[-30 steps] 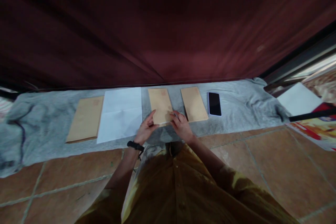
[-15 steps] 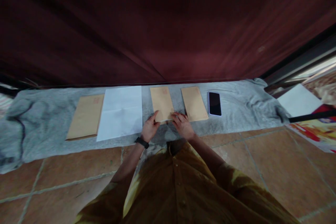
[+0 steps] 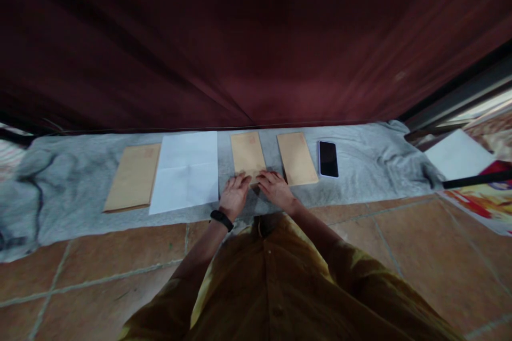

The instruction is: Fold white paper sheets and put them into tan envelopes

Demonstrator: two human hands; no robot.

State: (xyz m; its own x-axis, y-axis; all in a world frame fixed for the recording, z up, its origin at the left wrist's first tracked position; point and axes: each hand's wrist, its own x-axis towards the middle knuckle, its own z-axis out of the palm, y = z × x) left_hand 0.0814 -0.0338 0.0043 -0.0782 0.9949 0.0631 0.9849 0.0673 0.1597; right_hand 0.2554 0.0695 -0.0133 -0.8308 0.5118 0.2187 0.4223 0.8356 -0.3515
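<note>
A tan paper envelope (image 3: 248, 152) with a small reddish print lies in the middle of the grey cloth. Both hands rest at its near edge. My left hand (image 3: 235, 192) lays its fingers on the left corner, and a dark band circles that wrist. From the other side, my right hand (image 3: 275, 187) presses its outstretched fingers on the right corner. The fingers partly cover that edge. A second envelope (image 3: 298, 159) lies just right of my right hand. Left of my left hand are white paper sheets (image 3: 186, 170) with a faint crease.
A stack of tan envelopes (image 3: 132, 177) lies left of the white sheets. A phone (image 3: 328, 160) in a pale purple case is on the right. The grey cloth (image 3: 372, 160) ends at a dark red fabric (image 3: 256, 64) behind; tiled floor (image 3: 132, 248) runs in front.
Both hands have shifted from holding the near corners of the middle envelope to laying their fingers over its near edge, closer together. The other papers and phone stay in place.
</note>
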